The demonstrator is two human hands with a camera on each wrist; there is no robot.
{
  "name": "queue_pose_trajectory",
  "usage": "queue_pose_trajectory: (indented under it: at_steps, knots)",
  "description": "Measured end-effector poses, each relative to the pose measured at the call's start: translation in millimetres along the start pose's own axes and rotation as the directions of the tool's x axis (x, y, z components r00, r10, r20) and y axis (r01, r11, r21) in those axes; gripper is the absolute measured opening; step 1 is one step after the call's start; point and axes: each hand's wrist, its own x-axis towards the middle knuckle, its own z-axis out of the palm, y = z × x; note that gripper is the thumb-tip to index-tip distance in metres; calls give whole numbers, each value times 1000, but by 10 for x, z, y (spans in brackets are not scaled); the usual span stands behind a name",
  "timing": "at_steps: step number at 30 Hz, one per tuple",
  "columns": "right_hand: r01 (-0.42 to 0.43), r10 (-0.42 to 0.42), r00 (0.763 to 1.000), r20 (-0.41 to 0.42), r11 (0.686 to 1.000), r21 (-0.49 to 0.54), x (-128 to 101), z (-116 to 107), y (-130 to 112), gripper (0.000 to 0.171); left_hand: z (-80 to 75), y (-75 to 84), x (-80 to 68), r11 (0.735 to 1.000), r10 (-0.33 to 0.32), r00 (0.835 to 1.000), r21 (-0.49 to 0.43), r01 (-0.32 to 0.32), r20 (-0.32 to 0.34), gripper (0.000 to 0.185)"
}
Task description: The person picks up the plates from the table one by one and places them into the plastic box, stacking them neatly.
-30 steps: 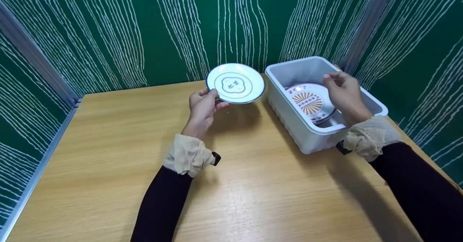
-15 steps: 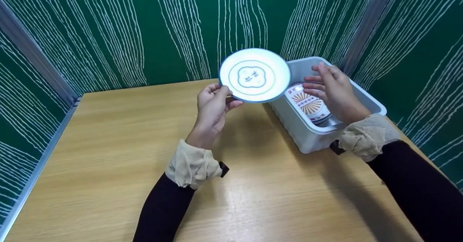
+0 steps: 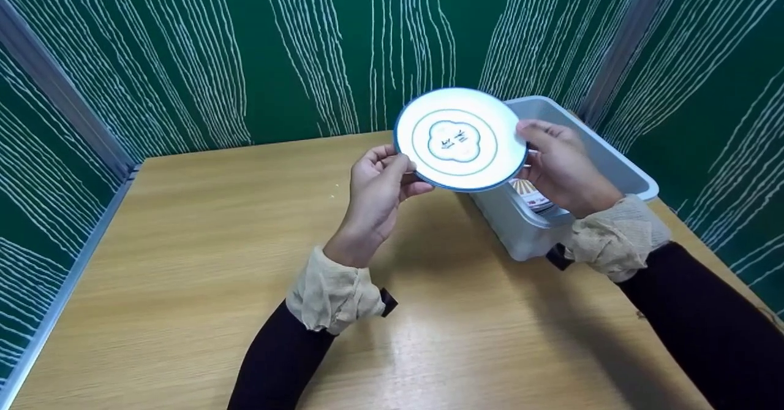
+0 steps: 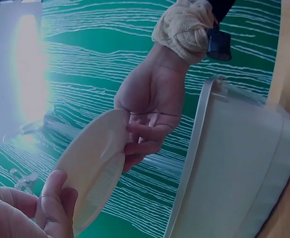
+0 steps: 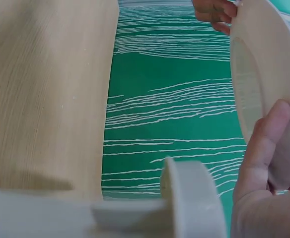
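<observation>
Both hands' fingers pinch a plate above the wooden table, green walls around

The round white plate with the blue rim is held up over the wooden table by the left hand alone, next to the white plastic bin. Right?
Not quite. Both hands hold the round white plate with the blue rim: the left hand at its left edge, the right hand at its right edge, as the head view shows. It is up over the wooden table, next to the white plastic bin.
</observation>
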Motion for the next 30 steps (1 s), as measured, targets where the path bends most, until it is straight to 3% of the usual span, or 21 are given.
queue_pose_trajectory:
  at_steps: [9, 22, 30]
  knots:
    - [-58, 48, 995, -92, 993, -107, -68, -25, -1, 32, 7, -43, 6, 1000, 6, 999, 0, -6, 48, 30]
    - [-30, 23, 988, -152, 999, -40, -143, -199, -80, 35, 96, -186, 92, 999, -35, 991, -20, 38, 128, 26]
    - [-64, 73, 949, -308, 997, 40, -158, -400, -131, 43, 232, -387, 151, 990, -135, 983, 65, 128, 127, 24]
